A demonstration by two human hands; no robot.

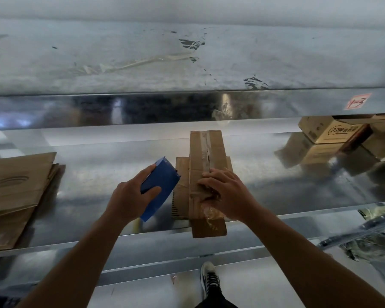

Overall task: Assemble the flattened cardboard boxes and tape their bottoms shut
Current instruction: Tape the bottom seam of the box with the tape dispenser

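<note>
**Blue Tape Tool in One Hand, Brown Box Under the Other**

On the far left of the shiny metal table point(93, 161) lies a pile of flat cardboard point(16, 185). These pieces are not folded up yet.

Next comes the left hand point(129, 201). It grips a blue tape tool point(159, 187), with the thumb on the near side and the fingers wrapped over the far side. The tool is tilted and sits just beside the box, on its left.

In the middle is the long brown box point(206, 172). It lies on the table with one end hanging over the near edge. A strip of clear tape point(206, 147) runs down the middle, over the line where the two flaps meet. A crinkly bit of tape point(210, 213) sits at the near end. A flat piece of card point(181, 185) pokes out from under the box on its left.

The right hand point(227, 192) lies on top of the box. Its fingers are spread and press down on the tape near the near end.

Far to the right, at the back of the table, stands a printed box point(329, 131). Above it, a red label point(357, 101) is stuck on the edge of the shelf point(120, 58). Down below, a shoe point(209, 278) stands on the floor.
</note>
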